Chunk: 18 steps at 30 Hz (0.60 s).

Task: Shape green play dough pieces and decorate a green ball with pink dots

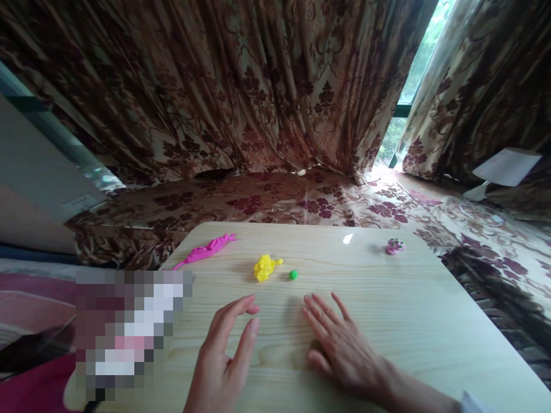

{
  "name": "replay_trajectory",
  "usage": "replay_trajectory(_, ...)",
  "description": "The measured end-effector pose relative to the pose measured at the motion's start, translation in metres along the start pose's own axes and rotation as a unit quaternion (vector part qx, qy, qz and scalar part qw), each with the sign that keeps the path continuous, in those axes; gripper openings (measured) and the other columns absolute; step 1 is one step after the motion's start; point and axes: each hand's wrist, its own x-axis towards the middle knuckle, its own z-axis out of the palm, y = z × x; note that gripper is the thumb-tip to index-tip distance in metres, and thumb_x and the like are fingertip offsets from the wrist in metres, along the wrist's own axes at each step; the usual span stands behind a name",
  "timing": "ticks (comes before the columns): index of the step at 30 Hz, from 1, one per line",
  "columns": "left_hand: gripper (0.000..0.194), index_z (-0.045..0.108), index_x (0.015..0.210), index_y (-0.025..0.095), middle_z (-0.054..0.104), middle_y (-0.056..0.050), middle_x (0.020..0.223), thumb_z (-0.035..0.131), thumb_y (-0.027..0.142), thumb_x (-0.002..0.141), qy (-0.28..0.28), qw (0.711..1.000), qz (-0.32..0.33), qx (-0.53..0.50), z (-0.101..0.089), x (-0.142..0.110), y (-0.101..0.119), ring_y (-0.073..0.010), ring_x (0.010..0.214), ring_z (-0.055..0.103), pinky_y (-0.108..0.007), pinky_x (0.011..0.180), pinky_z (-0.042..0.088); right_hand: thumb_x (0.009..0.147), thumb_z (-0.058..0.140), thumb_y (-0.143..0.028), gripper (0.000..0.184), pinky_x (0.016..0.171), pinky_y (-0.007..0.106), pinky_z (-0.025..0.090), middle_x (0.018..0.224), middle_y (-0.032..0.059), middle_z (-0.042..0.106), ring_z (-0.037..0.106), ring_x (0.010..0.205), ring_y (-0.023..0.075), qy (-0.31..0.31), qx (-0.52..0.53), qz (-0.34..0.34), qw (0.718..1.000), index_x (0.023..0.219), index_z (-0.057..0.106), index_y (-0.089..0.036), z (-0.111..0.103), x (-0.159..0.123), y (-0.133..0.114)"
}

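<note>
My left hand (228, 347) hovers over the near part of the table, thumb and fingers curved apart with nothing between them. To its right, my right hand (340, 341) is held palm down with its fingers spread, low over the wood or touching it; I cannot tell which. Just beyond my hands sits a small green ball of what looks like modelling clay (293, 275). Left of the ball lies a lumpy yellow clay piece (264, 268) with a short stub pointing right. Farther left is a long pink clay strip (209, 250), thin at one end.
A small pink lump with green specks (395, 246) lies at the table's far right. The pale wooden table (408, 321) has rounded corners. A blurred-out object (138, 327) covers its left side. Behind are patterned curtains (258, 86) and a white lamp (505, 167).
</note>
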Motion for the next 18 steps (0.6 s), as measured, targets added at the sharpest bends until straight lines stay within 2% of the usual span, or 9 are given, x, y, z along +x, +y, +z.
replay_trajectory(3, 0.032, 0.047, 0.115, 0.027, 0.057, -0.002, 0.107, 0.048, 0.03, 0.083, -0.01, 1.0, 0.016, -0.003, 0.001, -0.002, 0.005, -0.0185, 0.104, 0.052, -0.032, 0.091, 0.04, 0.091, 0.034, -0.041, 0.048, 0.105, 0.052, 0.01, 0.143, 0.0114, 0.03, 0.017, 0.133, 0.027, 0.043, -0.009, 0.139, 0.989, 0.131, 0.04, -0.017, -0.008, 0.032, 0.03)
replay_trajectory(6, 0.033, 0.045, 0.116, 0.027, 0.056, -0.002, 0.109, 0.048, 0.029, 0.083, -0.011, 1.0, 0.025, -0.003, -0.001, -0.006, 0.008, -0.0185, 0.106, 0.05, -0.032, 0.092, 0.039, 0.093, 0.03, -0.036, 0.039, 0.1, 0.054, 0.021, 0.136, 0.0122, 0.042, 0.029, 0.128, 0.0293, 0.048, -0.006, 0.156, 0.987, 0.12, 0.053, -0.02, -0.025, 0.055, 0.062)
replay_trajectory(8, 0.033, 0.046, 0.116, 0.027, 0.057, -0.002, 0.108, 0.049, 0.028, 0.083, -0.006, 1.0, 0.022, -0.004, -0.001, -0.009, 0.006, -0.0186, 0.106, 0.05, -0.033, 0.093, 0.039, 0.093, 0.029, -0.032, 0.036, 0.096, 0.048, 0.03, 0.125, 0.0084, 0.054, 0.041, 0.121, 0.0261, 0.04, 0.001, 0.139, 0.989, 0.111, 0.059, -0.024, -0.036, 0.05, 0.069)
replay_trajectory(11, 0.032, 0.047, 0.115, 0.026, 0.058, -0.003, 0.107, 0.049, 0.027, 0.083, -0.009, 1.0, 0.018, -0.011, 0.002, -0.009, 0.003, -0.0193, 0.105, 0.052, -0.034, 0.092, 0.04, 0.089, 0.042, -0.033, 0.028, 0.092, 0.04, 0.035, 0.112, 0.0052, 0.062, 0.048, 0.111, 0.0232, 0.036, 0.015, 0.114, 0.993, 0.107, 0.061, -0.026, -0.042, 0.026, 0.063)
replay_trajectory(14, 0.03, 0.051, 0.112, 0.025, 0.059, -0.005, 0.107, 0.049, 0.025, 0.082, -0.026, 0.999, 0.025, -0.027, 0.01, -0.005, 0.008, -0.0204, 0.104, 0.053, -0.035, 0.09, 0.042, 0.079, 0.056, -0.025, 0.027, 0.087, 0.039, 0.038, 0.105, 0.006, 0.063, 0.052, 0.102, 0.0239, 0.071, 0.05, 0.128, 0.988, 0.105, 0.062, -0.024, -0.037, 0.007, 0.05)
replay_trajectory(16, 0.028, 0.053, 0.109, 0.024, 0.059, -0.005, 0.108, 0.05, 0.024, 0.082, -0.039, 0.998, 0.033, -0.045, 0.018, -0.004, 0.015, -0.0206, 0.105, 0.053, -0.035, 0.091, 0.042, 0.077, 0.056, -0.02, 0.024, 0.083, 0.038, 0.041, 0.096, 0.0054, 0.065, 0.054, 0.093, 0.023, 0.129, 0.113, 0.168, 0.971, 0.099, 0.064, -0.023, -0.032, 0.002, 0.041)
replay_trajectory(18, 0.027, 0.055, 0.108, 0.024, 0.059, -0.006, 0.11, 0.05, 0.024, 0.081, -0.049, 0.996, 0.031, -0.071, 0.028, -0.003, 0.022, -0.0206, 0.106, 0.052, -0.036, 0.092, 0.042, 0.078, 0.055, -0.023, 0.018, 0.076, 0.036, 0.044, 0.089, 0.0046, 0.066, 0.056, 0.084, 0.0213, 0.179, 0.233, 0.2, 0.935, 0.095, 0.064, -0.022, -0.031, -0.002, 0.031)
